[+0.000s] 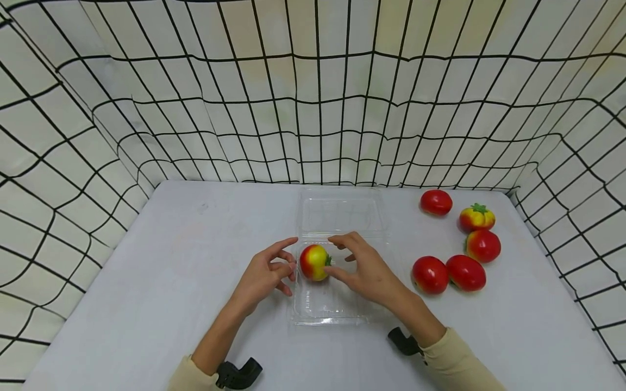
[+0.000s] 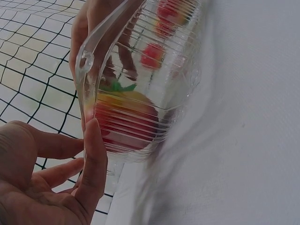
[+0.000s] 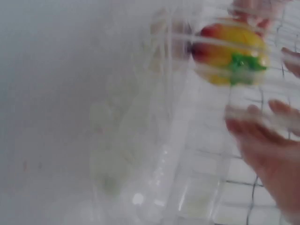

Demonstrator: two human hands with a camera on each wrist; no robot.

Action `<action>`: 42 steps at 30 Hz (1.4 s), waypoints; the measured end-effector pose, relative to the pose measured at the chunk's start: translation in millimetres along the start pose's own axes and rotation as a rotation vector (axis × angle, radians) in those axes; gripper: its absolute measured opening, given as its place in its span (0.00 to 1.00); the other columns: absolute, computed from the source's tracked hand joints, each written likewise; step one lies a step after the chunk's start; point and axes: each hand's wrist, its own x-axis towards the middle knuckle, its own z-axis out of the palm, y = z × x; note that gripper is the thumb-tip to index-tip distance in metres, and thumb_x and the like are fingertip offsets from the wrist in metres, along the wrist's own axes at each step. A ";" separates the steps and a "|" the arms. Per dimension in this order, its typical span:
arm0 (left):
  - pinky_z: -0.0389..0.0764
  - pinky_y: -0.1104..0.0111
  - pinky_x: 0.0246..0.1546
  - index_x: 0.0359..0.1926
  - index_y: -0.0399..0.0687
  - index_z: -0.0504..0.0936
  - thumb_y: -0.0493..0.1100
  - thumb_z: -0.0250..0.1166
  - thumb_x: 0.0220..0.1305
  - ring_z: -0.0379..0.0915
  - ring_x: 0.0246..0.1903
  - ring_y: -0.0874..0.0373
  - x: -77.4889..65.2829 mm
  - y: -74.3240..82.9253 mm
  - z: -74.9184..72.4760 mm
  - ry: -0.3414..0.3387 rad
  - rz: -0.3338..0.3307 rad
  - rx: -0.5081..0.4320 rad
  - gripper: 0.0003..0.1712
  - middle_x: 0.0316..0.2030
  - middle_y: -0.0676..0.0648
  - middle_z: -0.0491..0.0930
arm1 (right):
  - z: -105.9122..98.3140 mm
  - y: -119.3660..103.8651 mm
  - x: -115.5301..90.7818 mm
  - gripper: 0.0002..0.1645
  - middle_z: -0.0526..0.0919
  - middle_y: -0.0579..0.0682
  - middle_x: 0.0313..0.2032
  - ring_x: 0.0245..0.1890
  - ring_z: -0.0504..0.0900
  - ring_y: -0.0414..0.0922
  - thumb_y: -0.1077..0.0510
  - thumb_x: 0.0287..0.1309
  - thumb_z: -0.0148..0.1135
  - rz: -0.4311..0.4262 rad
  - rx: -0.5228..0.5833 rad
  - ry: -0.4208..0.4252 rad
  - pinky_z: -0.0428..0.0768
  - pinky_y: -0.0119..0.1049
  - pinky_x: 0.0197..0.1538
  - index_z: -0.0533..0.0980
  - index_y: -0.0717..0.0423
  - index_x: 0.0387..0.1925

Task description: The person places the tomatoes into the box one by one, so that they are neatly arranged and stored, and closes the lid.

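A red-and-yellow fruit with a green leafy top sits inside a clear plastic clamshell box, near its left wall. The box lies with its lid folded back. My left hand is at the box's left side, fingers loosely bent; in the left wrist view a fingertip touches the clear wall beside the fruit. Over the box, to the right of the fruit, my right hand has thumb and fingers spread apart, the thumb tip close to the leafy top. The right wrist view is blurred through the plastic.
To the right of the box lie several red fruits, among them one at the back and one at the front. Another red-and-yellow fruit sits near the right edge. Black netting over white walls surrounds the white table.
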 end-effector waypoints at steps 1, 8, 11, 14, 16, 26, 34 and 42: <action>0.89 0.65 0.30 0.76 0.54 0.69 0.36 0.61 0.72 0.80 0.29 0.52 0.1 0.0 0.0 0.001 -0.001 -0.001 0.33 0.49 0.38 0.76 | -1.9 0.0 -0.7 0.39 0.78 0.55 0.63 0.62 0.81 0.54 0.50 0.61 0.75 -0.001 0.008 -0.002 0.86 0.51 0.61 0.72 0.49 0.71; 0.90 0.64 0.30 0.75 0.53 0.69 0.35 0.60 0.72 0.80 0.29 0.53 -0.1 0.1 0.0 0.006 -0.007 -0.006 0.33 0.48 0.38 0.76 | -11.7 6.3 -4.8 0.37 0.78 0.56 0.64 0.63 0.80 0.56 0.52 0.62 0.74 -0.030 0.026 0.014 0.86 0.53 0.60 0.72 0.51 0.70; 0.90 0.64 0.30 0.76 0.53 0.69 0.35 0.60 0.72 0.80 0.29 0.54 -0.4 0.0 0.2 0.006 -0.007 -0.004 0.33 0.48 0.38 0.76 | -14.7 8.7 -6.4 0.36 0.78 0.55 0.64 0.63 0.80 0.56 0.52 0.61 0.74 -0.035 0.031 0.025 0.86 0.53 0.60 0.73 0.50 0.69; 0.90 0.64 0.30 0.76 0.52 0.69 0.35 0.59 0.72 0.80 0.29 0.53 -0.3 -0.5 0.4 0.004 -0.006 -0.007 0.33 0.48 0.38 0.76 | -17.9 11.0 -8.5 0.35 0.78 0.55 0.64 0.63 0.80 0.54 0.53 0.60 0.75 -0.041 0.038 0.041 0.86 0.54 0.60 0.73 0.48 0.68; 0.90 0.64 0.30 0.76 0.51 0.69 0.35 0.59 0.72 0.80 0.30 0.53 0.0 -0.9 0.5 0.002 -0.004 -0.009 0.33 0.48 0.38 0.76 | -20.7 12.4 -10.1 0.35 0.79 0.55 0.63 0.63 0.79 0.52 0.53 0.60 0.76 -0.048 0.039 0.053 0.86 0.54 0.60 0.74 0.48 0.67; 0.90 0.64 0.30 0.76 0.51 0.69 0.35 0.59 0.71 0.80 0.28 0.52 1.8 -2.4 0.4 0.001 -0.004 -0.011 0.33 0.47 0.39 0.76 | -38.9 19.4 -15.0 0.32 0.81 0.50 0.60 0.61 0.80 0.53 0.57 0.59 0.76 -0.073 0.048 0.118 0.87 0.53 0.58 0.76 0.50 0.65; 0.90 0.64 0.30 0.76 0.51 0.68 0.35 0.60 0.71 0.80 0.29 0.53 2.2 -2.3 0.0 -0.004 -0.008 -0.017 0.34 0.47 0.38 0.76 | -54.3 25.9 -18.9 0.30 0.81 0.50 0.59 0.61 0.81 0.51 0.56 0.60 0.76 -0.065 0.053 0.135 0.87 0.54 0.58 0.77 0.48 0.63; 0.90 0.64 0.30 0.76 0.51 0.68 0.35 0.59 0.72 0.80 0.29 0.52 2.6 -0.8 -1.2 -0.003 -0.009 -0.020 0.33 0.47 0.39 0.76 | -67.7 37.0 -22.9 0.29 0.81 0.52 0.60 0.60 0.81 0.51 0.56 0.61 0.74 -0.043 0.061 0.116 0.86 0.55 0.59 0.76 0.48 0.63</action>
